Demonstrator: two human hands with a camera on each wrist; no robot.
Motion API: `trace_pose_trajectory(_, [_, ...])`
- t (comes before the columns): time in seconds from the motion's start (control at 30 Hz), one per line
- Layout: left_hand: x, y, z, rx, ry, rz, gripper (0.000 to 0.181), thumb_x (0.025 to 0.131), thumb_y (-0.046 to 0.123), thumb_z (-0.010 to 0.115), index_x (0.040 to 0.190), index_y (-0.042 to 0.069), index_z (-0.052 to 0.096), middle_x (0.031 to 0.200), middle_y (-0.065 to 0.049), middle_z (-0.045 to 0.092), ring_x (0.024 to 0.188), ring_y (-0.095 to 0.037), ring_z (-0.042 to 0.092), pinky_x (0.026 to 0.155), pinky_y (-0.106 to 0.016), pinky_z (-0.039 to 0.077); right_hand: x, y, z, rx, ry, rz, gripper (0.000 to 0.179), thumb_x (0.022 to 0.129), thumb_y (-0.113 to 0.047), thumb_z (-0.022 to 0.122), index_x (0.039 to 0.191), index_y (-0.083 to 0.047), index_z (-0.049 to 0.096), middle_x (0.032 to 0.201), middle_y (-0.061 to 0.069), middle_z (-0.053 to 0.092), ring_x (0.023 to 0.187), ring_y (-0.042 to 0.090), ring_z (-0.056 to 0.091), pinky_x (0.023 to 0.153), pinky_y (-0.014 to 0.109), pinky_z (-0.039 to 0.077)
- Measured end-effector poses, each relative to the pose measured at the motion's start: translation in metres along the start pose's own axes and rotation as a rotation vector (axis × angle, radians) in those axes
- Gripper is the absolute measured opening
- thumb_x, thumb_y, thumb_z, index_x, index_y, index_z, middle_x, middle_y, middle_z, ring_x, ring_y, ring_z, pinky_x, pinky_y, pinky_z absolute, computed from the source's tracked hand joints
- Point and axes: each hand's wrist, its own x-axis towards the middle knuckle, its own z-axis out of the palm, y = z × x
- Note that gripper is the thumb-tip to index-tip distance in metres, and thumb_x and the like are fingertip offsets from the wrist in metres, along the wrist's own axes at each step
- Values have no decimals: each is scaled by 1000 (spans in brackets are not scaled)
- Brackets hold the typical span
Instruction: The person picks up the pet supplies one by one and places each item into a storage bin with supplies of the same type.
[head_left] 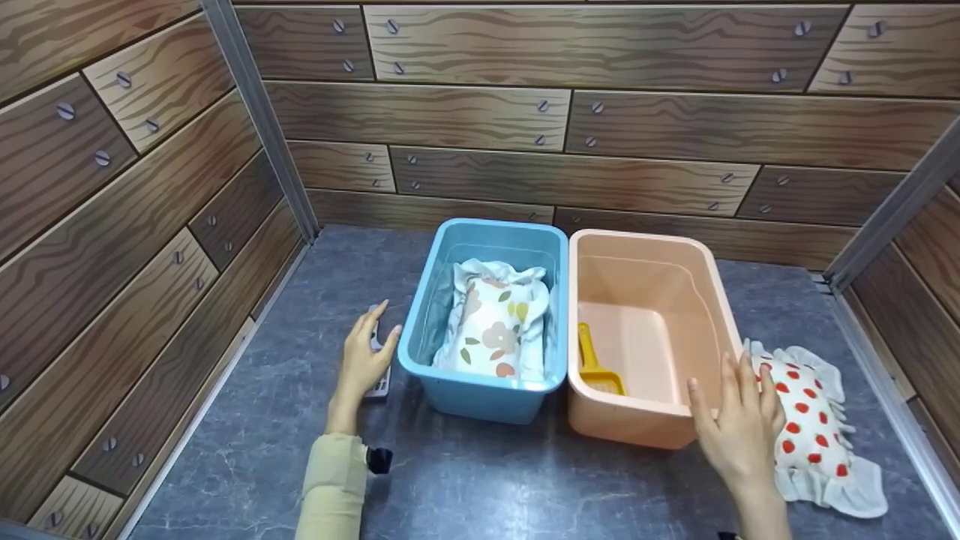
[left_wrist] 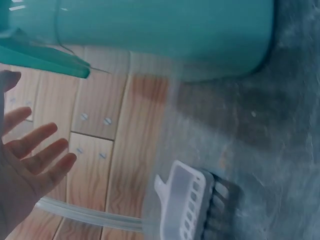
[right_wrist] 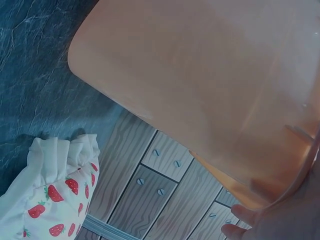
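One flower-print cushion (head_left: 491,330) sits in blue bin (head_left: 480,401); yellow scoop (head_left: 592,366) in peach bin (head_left: 622,424). Strawberry-print cushion (head_left: 810,420) lies right of peach bin. Left hand (head_left: 365,358) spread just beside blue bin, near pale slotted item (left_wrist: 184,202); right hand (head_left: 739,431) spread at peach bin's rim, contact unclear.

Head view: bright, fairly sharp
Counter (head_left: 510,484): pale glare, near middle
Blue bin (head_left: 480,399): soft shadow underneath
2 wrist views: dimmer, hazier
Metal strip (left_wrist: 95,216): distorted, bowed, left wrist view
Peach bin (right_wrist: 190,75): outer wall shaded, rim glowing orange, right wrist view
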Motion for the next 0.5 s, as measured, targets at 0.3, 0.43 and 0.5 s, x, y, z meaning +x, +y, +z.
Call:
trace_pose_trajectory(0.3, [6,-22,-4,12,-16,40,45,92,13,66,135,3,58,126,-25,59,120,-43,54,101,-58,41,0,0,2,11,40,-21,62,97,-37,52,141,6,43,152,30,30,140,49,18,107,69,10])
trace_pose_trajectory(0.43, [7,-27,-5,14,-2,51,43,91,11,66,132,1,60,121,-23,61,116,-42,56,99,-56,43,-1,1,2,15,58,-31,62,97,-37,53,141,7,44,151,30,32,140,49,19,106,70,11])
trace_pose_trajectory(0.5, [7,-29,-4,18,-5,44,43,91,12,66,132,1,59,121,-23,61,116,-42,56,99,-56,43,-1,1,3,16,65,-37,62,97,-36,53,140,7,45,150,30,32,139,49,20,106,70,12])
